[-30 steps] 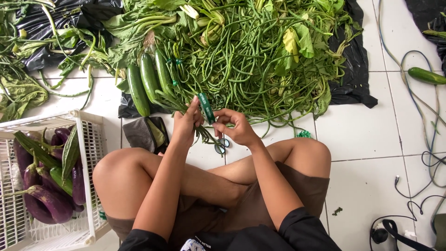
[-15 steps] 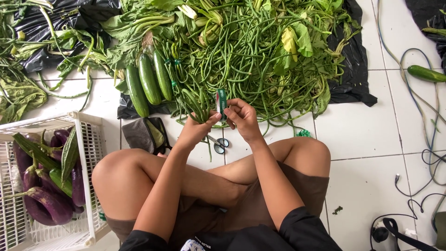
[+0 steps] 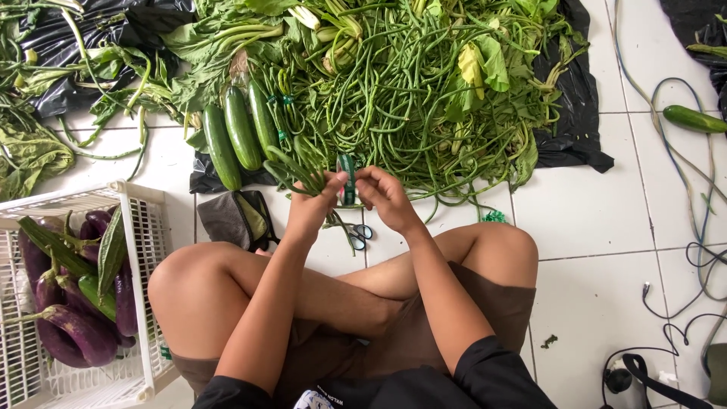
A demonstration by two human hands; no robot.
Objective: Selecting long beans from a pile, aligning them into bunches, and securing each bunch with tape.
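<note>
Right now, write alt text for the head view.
A seated person's left hand holds a bunch of long beans while the right hand pulls green tape beside it. Scissors lie on the white floor below.

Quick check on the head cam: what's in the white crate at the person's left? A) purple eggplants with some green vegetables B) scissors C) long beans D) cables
A: the white crate holds purple eggplants and a few green vegetables, while the long beans lie piled on black plastic ahead of the hands.
</note>
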